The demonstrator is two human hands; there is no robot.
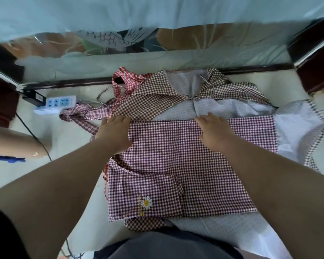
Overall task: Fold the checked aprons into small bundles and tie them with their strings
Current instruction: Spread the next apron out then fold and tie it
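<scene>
Floor (73, 139): pale glossy tile.
Glass panel (108, 40): etched fish, top of frame.
Power strip (58, 103): upper left, on tile.
Purple apron (176, 165): centre, spread over brown apron (148, 103).
Left hand (114, 131): fingers flat on its upper-left edge.
Right hand (213, 128): fingers flat on upper fold.

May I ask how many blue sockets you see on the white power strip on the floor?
3, side by side on the power strip: left socket, middle socket, right socket. I see none hidden.
</scene>
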